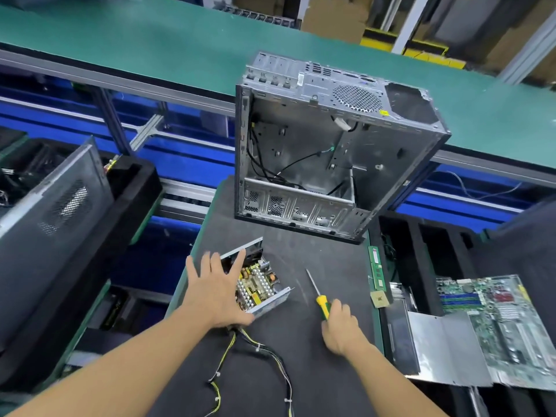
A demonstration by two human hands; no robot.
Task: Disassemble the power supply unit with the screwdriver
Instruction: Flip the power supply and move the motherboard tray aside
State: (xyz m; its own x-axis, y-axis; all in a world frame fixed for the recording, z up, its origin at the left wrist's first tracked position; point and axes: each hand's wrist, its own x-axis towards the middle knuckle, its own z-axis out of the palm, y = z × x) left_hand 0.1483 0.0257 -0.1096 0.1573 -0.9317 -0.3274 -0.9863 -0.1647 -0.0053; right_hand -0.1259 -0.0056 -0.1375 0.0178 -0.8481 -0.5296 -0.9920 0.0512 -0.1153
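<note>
Grip first: the right hand (338,325) was curled tight round the yellow-green handle of the screwdriver (322,304). The shaft pointed up and away, with the tip over the mat (325,260), not on any screw. I couldn't tell if the tip touched the mat.

The left hand (216,291) was spread flat with straight fingers, pressing on the near-left side of the PSU (261,284). It gripped nothing, it just pinned the box down. The PSU sat on the mat right in front of the person, just left of the driver. Its cover was off, so the board and heatsinks showed. Its cables (261,352) trailed back between the two arms.

My read is that the board screws were up next, though I couldn't make any out from here. To do that well:

- Keep the left palm pinning the box, but slide the fingers off the board area so they don't cover a screw.
- Stand the driver upright on the head and seat it fully before turning, or it'll cam out.
- Stay off the big caps.
- Watch that the cables don't drag the box around.

Further out, the gutted case (331,145) stood at the far end of the mat. A RAM stick (377,269) and a motherboard (496,308) lay off to the right.
</note>
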